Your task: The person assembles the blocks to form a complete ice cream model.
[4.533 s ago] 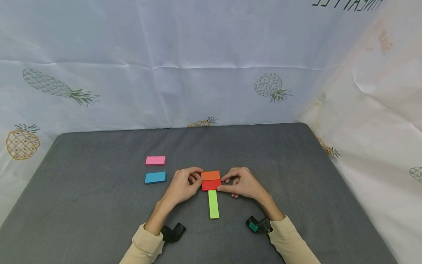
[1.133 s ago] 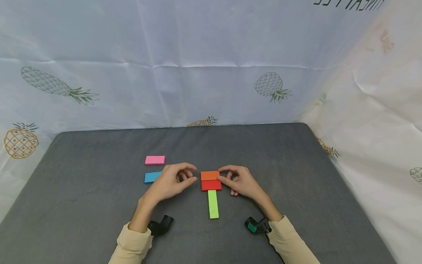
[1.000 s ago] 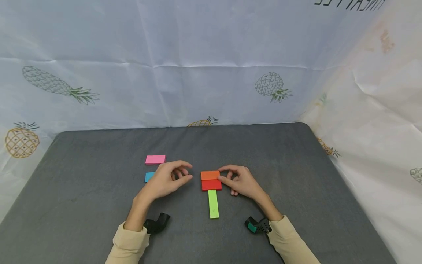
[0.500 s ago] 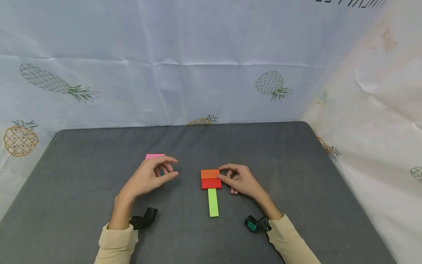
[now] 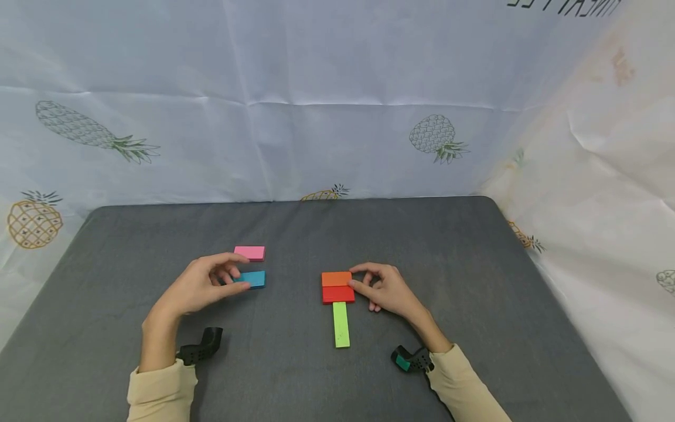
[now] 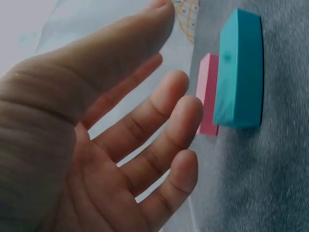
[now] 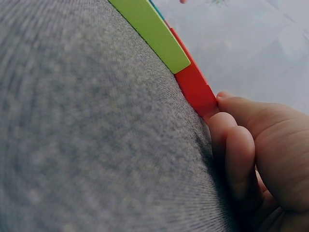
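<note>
In the head view, my left hand (image 5: 203, 281) hovers at the left end of a blue block (image 5: 255, 279), thumb and forefinger spread around that end. The left wrist view shows a gap between its loosely bent fingers (image 6: 186, 118) and the blue block. A pink block (image 5: 252, 252) lies just beyond. My right hand (image 5: 387, 288) holds the right end of an orange block (image 5: 336, 279) between thumb and forefinger; the forefinger is hidden in the right wrist view. A red block (image 5: 338, 295) lies against the orange one's near side, and a lime green block (image 5: 341, 325) extends from it toward me.
A dark grey cloth covers the table (image 5: 295, 375). Behind it hangs a white curtain (image 5: 337, 70) with pineapple prints, which also runs along the right side. A black wrist mount (image 5: 203, 346) sits on the left wrist, another mount (image 5: 412, 358) on the right.
My left hand has left the orange and red blocks and moved left, passing over the blue block to its left end. My right thumb has shifted from the red block up to the orange one.
</note>
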Tool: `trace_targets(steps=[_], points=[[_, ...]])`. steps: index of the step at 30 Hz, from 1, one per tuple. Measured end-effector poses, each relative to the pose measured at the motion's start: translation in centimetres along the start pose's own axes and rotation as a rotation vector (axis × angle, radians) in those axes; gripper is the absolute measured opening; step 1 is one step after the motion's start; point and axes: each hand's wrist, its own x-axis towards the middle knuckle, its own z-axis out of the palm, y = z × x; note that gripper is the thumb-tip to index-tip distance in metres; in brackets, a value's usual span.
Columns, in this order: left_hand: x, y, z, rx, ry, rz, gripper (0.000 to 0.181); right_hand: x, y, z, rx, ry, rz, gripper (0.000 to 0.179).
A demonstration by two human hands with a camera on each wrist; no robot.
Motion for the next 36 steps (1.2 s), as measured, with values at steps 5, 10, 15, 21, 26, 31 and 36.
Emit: trace_targets(steps=[5,10,15,21,26,31,36], points=[[-0.1,-0.4,-0.2,0.032,-0.038,-0.045,0.039,0.0,0.1,0.0,0.005,0.001,-0.001,0.032],[-0.2,-0.6,-0.2,0.044,-0.078,-0.072,0.043,-0.2,0.2,0.1,0.001,-0.001,0.003,0.032],[-0.3,-0.7,-0.3,0.036,-0.085,-0.077,0.041,-0.2,0.2,0.1,-0.004,0.002,0.004,0.032],[-0.4,-0.9,-0.6,0.045,-0.078,-0.081,0.04,0.4,2.0,0.3,-0.021,0.015,0.018,0.032],[-0.3,-1.0,-0.7,0.045,-0.072,-0.088,0.039,0.6,2.7,0.2,-0.009,0.021,0.005,0.033],[-0.3,-1.1,-0.5,0.061,-0.069,-0.099,0.04,0.6,2.9,0.2,0.01,0.013,-0.016,0.034],[-0.3,-1.3,-0.1,0.071,-0.067,-0.112,0.039,0.5,3.0,0.2,0.012,0.006,-0.014,0.034]])
